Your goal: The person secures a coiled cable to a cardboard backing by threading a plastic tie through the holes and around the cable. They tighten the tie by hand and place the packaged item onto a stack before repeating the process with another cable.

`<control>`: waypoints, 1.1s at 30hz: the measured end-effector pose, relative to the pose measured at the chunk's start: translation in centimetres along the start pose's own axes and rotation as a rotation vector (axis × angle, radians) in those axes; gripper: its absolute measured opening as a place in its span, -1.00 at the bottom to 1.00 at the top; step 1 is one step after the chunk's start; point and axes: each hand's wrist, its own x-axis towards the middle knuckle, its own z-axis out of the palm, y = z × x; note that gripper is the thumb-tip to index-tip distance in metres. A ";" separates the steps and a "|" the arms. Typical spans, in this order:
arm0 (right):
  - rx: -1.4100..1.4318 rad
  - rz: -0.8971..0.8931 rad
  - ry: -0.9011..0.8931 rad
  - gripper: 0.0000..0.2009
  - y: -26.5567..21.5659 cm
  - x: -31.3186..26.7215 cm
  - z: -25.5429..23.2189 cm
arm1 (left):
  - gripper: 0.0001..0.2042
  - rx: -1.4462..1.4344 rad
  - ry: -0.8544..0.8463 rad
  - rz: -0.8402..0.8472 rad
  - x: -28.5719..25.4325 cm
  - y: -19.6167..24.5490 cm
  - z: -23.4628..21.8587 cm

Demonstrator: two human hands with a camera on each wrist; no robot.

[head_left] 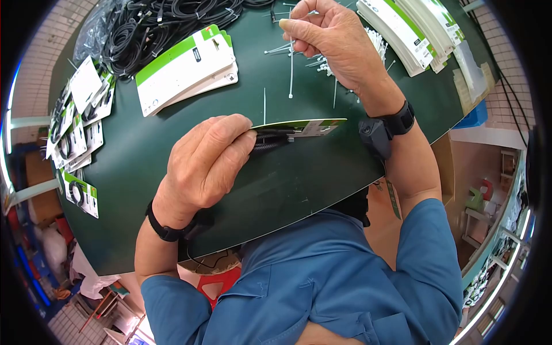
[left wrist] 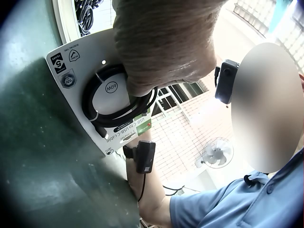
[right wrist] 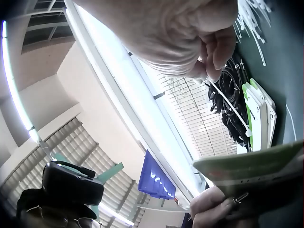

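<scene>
My left hand (head_left: 210,161) grips a white and green printed card (left wrist: 71,85) by its edge, and the card stands tilted over the green table (head_left: 270,190). Against the card's face lies a coiled black USB-C cable (left wrist: 88,99), bound with thin white ties; the fingers hide part of the coil. Raised farther back, my right hand (head_left: 339,46) pinches a white cable tie (right wrist: 230,105) by one end, and its small head points away from the fingers. Loose white ties (head_left: 279,50) lie on the table beneath that hand.
Black coiled cables (head_left: 167,29) are heaped at the back left, with a stack of blank-faced cards (head_left: 184,75) in front. Carded cables (head_left: 75,126) pile up at the left edge. More cards (head_left: 397,34) and a bunch of ties (head_left: 376,43) lie at back right.
</scene>
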 end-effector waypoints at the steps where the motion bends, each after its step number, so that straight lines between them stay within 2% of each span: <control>1: -0.005 -0.014 -0.013 -0.87 0.1 0.0 0.0 | -0.78 0.001 0.002 -0.001 0.0 0.0 0.0; 6: -0.011 -0.024 -0.019 -0.86 0.5 0.0 -0.1 | -0.80 -0.004 0.009 -0.006 -0.1 0.0 0.0; 8: 0.000 -0.024 -0.034 -0.86 0.9 0.0 -0.2 | -0.59 -0.014 -0.040 -0.020 -0.5 0.0 -0.2; 11: -0.087 -0.135 -0.096 -0.83 1.8 0.2 -0.5 | -0.60 -0.021 -0.043 -0.025 -0.4 0.0 -0.4; 13: 0.105 -0.038 -0.145 -0.76 1.7 0.2 -0.4 | -0.62 -0.012 -0.043 -0.026 -0.4 -0.2 -0.5; 15: 0.188 -0.038 -0.180 -0.74 1.8 0.1 -0.1 | -0.63 -0.003 -0.042 -0.024 -0.4 -0.3 -0.7; 19: 0.136 -0.140 -0.154 -0.74 1.5 -0.4 0.9 | -0.64 0.003 -0.047 -0.035 -0.4 -0.5 -0.8; 21: -0.057 -0.117 -0.189 -0.76 1.3 -0.5 0.7 | -0.64 -0.004 -0.046 -0.037 -0.5 -0.6 -0.7; 22: -0.084 -0.117 -0.148 -0.78 1.0 -0.7 1.2 | -0.64 -0.002 -0.045 -0.037 -0.4 -0.6 -0.7; 24: -0.146 -0.097 -0.168 -0.78 0.9 -0.9 1.2 | -0.79 0.018 0.001 -0.010 -0.2 -0.7 -0.5; 28: -0.254 -0.068 -0.232 -0.78 1.2 -1.1 1.3 | -0.79 0.013 0.001 -0.004 -0.4 -0.8 -0.5; 30: -0.261 -0.021 -0.291 -0.79 0.8 -0.9 1.0 | -0.63 -0.016 -0.055 -0.037 -0.5 -0.6 -0.8; 31: -0.268 0.026 -0.346 -0.79 0.7 -0.8 0.9 | -0.63 -0.013 -0.057 -0.040 -0.6 -0.6 -0.8; 33: -0.203 0.039 -0.338 -0.80 1.0 -0.9 1.1 | -0.64 -0.018 -0.055 -0.031 -0.6 -0.7 -0.8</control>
